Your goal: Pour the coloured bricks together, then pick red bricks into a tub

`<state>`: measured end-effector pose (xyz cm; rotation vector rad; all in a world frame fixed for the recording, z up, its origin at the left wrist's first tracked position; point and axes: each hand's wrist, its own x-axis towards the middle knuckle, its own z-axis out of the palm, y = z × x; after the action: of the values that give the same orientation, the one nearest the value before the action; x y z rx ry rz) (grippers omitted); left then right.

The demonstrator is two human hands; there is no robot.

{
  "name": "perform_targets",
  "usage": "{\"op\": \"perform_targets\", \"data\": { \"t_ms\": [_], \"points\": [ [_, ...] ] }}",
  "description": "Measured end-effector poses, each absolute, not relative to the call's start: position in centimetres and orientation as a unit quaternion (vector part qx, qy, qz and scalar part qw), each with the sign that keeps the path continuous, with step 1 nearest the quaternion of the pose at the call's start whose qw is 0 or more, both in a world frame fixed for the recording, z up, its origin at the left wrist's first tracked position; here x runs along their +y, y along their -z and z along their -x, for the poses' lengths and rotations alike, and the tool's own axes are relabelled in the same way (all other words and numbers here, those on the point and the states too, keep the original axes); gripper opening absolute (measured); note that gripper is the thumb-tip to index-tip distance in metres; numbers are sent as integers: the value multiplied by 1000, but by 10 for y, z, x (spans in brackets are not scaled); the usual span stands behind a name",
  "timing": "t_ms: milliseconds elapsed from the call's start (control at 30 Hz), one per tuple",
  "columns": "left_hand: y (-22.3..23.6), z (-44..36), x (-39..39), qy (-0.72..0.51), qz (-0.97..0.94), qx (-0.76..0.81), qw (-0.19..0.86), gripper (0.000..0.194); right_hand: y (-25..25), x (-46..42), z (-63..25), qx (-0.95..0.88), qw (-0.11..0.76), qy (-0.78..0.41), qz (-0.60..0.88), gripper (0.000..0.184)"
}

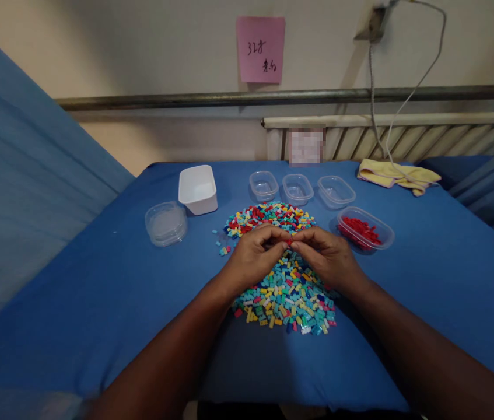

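Observation:
My left hand (257,255) and my right hand (326,254) meet fingertip to fingertip over a heap of small toy bricks (288,291). Between the pinched thumbs and forefingers a small red brick (289,242) shows, mostly covered by the fingers; whether it is one brick or two joined cannot be made out. Both hands are closed on it. The bricks beneath are of many colours: teal, yellow, red, white, blue and pink. To the right of my right hand a clear plastic tub (384,236) holds many red bricks (360,230).
Three clear tubs (298,189) stand in a row behind the heap. A white container (198,198) and a stack of clear lids (165,224) are at the left. A yellow cloth (398,175) lies at the back right of the blue-covered table (111,291), under a hanging cord (389,134).

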<state>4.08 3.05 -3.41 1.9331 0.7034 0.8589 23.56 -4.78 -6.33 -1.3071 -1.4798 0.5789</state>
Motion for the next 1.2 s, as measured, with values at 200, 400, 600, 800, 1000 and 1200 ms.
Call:
{"op": "perform_targets", "data": {
  "t_ms": [200,400,600,800,1000,1200],
  "points": [
    [30,-35,32,-328,-849,257,326,17,62,-49,-235,-607,524,-258,539,15],
    [30,-36,29,-322,-825,269,380,14,58,-48,-235,-605,530,-270,529,13],
    [30,-35,31,-302,-817,262,416,10,64,-45,-235,-549,540,-399,498,22],
    [28,-31,33,-257,-857,247,374,13,69,-44,-238,-548,530,-406,504,23],
    [28,-31,32,-245,-876,245,335,11,68,-45,-240,-542,525,-404,517,25],
    [32,-33,30,-260,-865,247,351,9,69,-44,-241,-498,512,-485,505,34]
  ]
}}
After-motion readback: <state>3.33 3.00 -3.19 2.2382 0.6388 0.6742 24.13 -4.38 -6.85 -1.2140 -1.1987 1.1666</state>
